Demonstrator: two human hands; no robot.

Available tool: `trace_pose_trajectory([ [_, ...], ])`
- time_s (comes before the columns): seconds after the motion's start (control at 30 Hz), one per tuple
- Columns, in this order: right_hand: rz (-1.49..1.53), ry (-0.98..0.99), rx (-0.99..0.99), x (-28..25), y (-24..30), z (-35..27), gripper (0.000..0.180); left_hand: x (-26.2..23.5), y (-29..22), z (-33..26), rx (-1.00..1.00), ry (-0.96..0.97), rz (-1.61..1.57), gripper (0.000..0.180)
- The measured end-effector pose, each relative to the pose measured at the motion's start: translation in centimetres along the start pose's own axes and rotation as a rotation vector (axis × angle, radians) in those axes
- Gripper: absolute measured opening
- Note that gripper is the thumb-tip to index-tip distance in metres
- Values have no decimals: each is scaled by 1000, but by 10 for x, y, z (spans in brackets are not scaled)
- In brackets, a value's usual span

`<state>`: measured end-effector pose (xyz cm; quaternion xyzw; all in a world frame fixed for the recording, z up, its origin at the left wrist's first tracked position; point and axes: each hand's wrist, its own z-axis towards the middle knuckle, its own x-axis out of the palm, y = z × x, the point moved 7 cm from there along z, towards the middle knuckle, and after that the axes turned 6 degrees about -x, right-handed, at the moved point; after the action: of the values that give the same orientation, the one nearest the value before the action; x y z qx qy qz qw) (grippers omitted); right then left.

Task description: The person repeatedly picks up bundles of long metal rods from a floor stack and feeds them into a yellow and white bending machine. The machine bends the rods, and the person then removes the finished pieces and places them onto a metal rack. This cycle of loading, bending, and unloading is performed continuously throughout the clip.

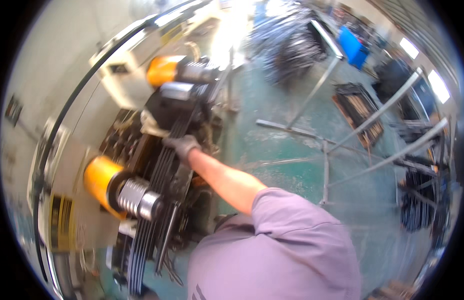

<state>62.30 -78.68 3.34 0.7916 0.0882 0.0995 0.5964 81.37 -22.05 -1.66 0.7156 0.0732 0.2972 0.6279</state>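
Observation:
A grey work glove covers my right hand (182, 146), at the end of a bare forearm that reaches to the left. Its fingers lie over a row of long, dark metal bars (164, 161) and look closed around their edge, though motion blurs the fingertips. The bars run lengthwise along a machine bed, past an orange cylindrical motor housing (103, 181) with a ribbed metal spindle (140, 199). Farther along is a second orange housing (163, 71), beside a shiny metal roller (177, 91). My left hand is not visible.
A black hose (67, 107) curves along the machine's left side. A grey metal frame (326, 170) stands on the green floor to the right. Beyond it are a pallet of dark parts (359, 112), a heap of dark strips (292, 47) and a blue panel (353, 47).

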Motion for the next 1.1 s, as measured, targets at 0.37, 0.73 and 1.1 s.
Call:
trace_pose_trajectory([
  [0.37, 83, 19, 11, 15, -13, -30, 59, 87, -133, -37, -736, -240, 72, 48],
  [0.73, 502, -8, 143, 17, -16, -24, 25, 61, -60, -25, -2590, 633, -3111, 38],
  [1.1, 475, 161, 43, -27, -51, 84, 39, 100, -28, -81, -2467, 355, -3150, 23],
])
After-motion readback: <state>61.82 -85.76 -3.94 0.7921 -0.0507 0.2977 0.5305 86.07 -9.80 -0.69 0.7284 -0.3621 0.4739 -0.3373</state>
